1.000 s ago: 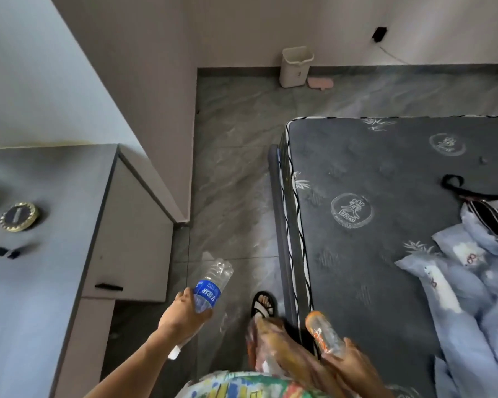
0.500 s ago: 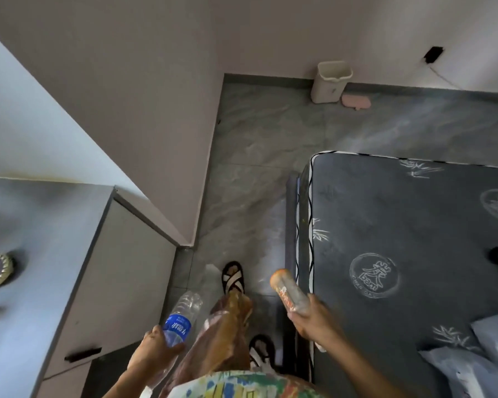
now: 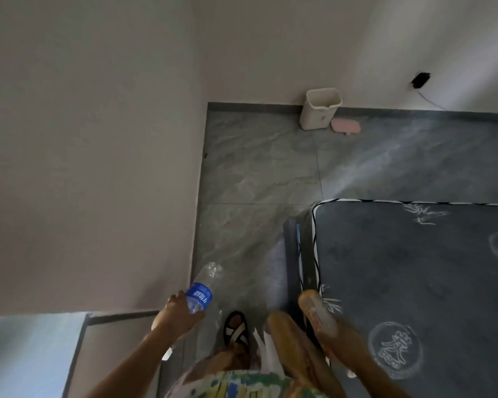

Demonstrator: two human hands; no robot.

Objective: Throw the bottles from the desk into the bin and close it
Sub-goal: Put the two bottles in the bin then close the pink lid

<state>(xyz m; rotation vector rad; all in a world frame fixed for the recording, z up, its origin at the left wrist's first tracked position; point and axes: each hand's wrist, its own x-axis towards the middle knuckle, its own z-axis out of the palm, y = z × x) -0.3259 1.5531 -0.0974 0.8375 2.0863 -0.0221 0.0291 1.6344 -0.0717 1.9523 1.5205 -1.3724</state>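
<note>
Head view: left hand (image 3: 176, 316), fingers wrapped around a clear bottle with a blue label (image 3: 202, 291), held low over the floor (image 3: 259, 173) beside the wall. Right hand (image 3: 332, 337) is blurred; fingers closed on a bottle with an orange cap (image 3: 316, 313), next to the mattress (image 3: 408, 271). Open white bin (image 3: 319, 110) stands against the far wall, well apart; pink lid (image 3: 346, 126) just beside it.

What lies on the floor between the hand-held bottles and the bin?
Head view: only bare grey tile between the blue-label bottle and the bin; the pink lid lies beside it.
</note>
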